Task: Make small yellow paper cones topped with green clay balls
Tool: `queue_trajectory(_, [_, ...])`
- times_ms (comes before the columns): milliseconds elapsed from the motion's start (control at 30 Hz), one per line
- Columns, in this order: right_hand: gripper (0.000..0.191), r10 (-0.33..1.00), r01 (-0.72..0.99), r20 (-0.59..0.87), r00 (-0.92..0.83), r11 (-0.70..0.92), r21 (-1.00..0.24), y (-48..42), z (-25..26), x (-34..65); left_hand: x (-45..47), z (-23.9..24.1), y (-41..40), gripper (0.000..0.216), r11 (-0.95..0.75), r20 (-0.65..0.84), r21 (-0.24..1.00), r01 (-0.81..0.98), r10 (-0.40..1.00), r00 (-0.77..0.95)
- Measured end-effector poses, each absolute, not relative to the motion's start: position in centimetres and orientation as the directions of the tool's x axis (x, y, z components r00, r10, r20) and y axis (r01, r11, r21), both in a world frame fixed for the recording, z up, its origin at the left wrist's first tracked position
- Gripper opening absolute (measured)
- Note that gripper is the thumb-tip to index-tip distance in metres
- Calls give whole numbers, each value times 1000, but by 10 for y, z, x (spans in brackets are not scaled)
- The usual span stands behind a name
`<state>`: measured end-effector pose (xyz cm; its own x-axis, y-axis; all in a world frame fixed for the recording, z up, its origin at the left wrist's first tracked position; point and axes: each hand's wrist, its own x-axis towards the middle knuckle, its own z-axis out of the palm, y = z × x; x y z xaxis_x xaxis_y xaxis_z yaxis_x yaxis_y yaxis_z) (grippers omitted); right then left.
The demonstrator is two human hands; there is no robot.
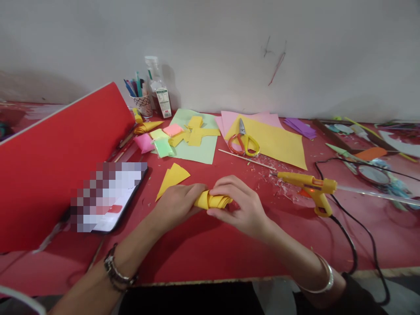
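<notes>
Both my hands grip one rolled yellow paper piece (pixel 212 201) low over the red table (pixel 210 249), near its front middle. My left hand (pixel 177 202) is closed round the roll's left end. My right hand (pixel 238 202) wraps its fingers over the right end, thumb underneath. A flat yellow paper triangle (pixel 172 177) lies just behind my left hand.
A yellow glue gun (pixel 310 188) with a black cord lies to the right. Scissors (pixel 243 142) rest on yellow and pink sheets behind. Folded coloured papers (pixel 170 138), a pen cup (pixel 141 103) and a bottle (pixel 160 89) stand at the back. A phone (pixel 108 197) and a red board (pixel 59 153) are at left.
</notes>
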<state>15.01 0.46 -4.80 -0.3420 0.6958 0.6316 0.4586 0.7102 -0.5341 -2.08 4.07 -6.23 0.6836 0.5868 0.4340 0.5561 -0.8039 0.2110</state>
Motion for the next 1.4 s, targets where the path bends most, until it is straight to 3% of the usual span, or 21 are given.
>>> queue_trajectory(200, [39, 802, 320, 510, -310, 594, -739, 3, -44, 153, -19, -62, 39, 11, -590, 263, 618, 520, 778, 570])
queue_trajectory(367, [28, 837, 235, 474, -274, 536, -810, 2, -45, 154, -14, -61, 36, 7, -416, 177, 842, 343, 813, 554])
queue_trajectory(500, [19, 873, 151, 445, -201, 476, -866, 4, -47, 153, -12, -58, 34, 16, -250, 65, 948, 195, 755, 653])
queue_trajectory(633, [11, 897, 85, 417, -147, 431, -898, 6, -48, 151, -14, -59, 34, 28, -142, -47, 970, 195, 681, 731])
queue_trajectory(733, [9, 902, 99, 409, -137, 423, -900, 6, -47, 151, -13, -60, 35, 31, -146, -13, 976, 163, 705, 710])
queue_trajectory(900, [13, 881, 94, 419, -220, 446, -890, 5, -45, 152, -9, -58, 35, 13, -204, 4, 954, 221, 743, 669])
queue_trajectory(1133, [19, 821, 74, 497, -282, 535, -841, 1, -43, 150, -13, -60, 36, 3, -494, 243, 830, 259, 739, 628])
queue_trajectory(1300, [34, 733, 185, 572, -368, 661, -728, -1, -42, 150, -12, -61, 37, 4, -572, 281, 760, 310, 719, 636])
queue_trajectory(1400, [47, 722, 278, 543, -429, 677, -681, -1, -41, 148, -11, -63, 37, 3, -627, 338, 723, 290, 688, 642])
